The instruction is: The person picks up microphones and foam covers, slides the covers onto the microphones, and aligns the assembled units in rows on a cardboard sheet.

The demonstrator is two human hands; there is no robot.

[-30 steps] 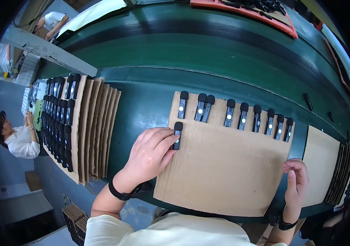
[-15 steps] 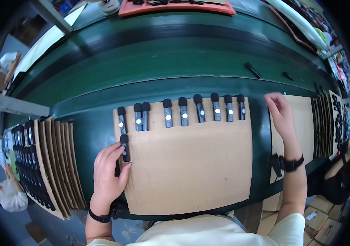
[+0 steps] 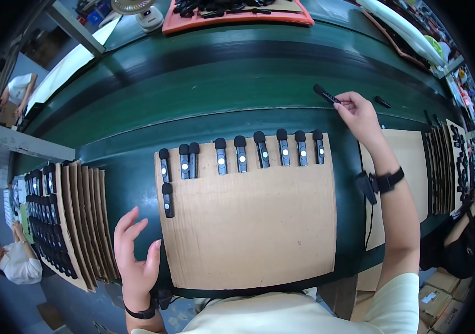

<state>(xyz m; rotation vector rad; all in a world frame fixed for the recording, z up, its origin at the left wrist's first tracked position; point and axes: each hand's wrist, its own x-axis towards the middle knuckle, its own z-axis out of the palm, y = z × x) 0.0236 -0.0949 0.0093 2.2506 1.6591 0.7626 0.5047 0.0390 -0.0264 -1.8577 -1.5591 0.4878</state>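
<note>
My right hand (image 3: 359, 114) is over the green belt at the right, finger and thumb pinched on the lower end of a small black microphone (image 3: 324, 92) with a foam top. My left hand (image 3: 136, 259) is off the left edge of the cardboard sheet (image 3: 248, 228), its fingers apart and holding nothing. Along the sheet's far edge lies a row of several similar microphones (image 3: 240, 155), foam tops pointing away from me, most showing a white round spot. Nearest my left hand, one more microphone (image 3: 167, 201) lies below the row's left end.
Another black microphone (image 3: 383, 102) lies on the green belt (image 3: 220, 78) at the right. Stacked cardboard sheets (image 3: 89, 222) stand at the left beside a board of microphones (image 3: 48, 222). A second cardboard sheet (image 3: 402, 167) is at the right. An orange tray (image 3: 237, 24) holds black pieces. Other people sit at both sides.
My left hand has let go of the lower-left microphone and drawn back toward me, opening. My right hand has reached away and taken hold of a microphone on the belt.
</note>
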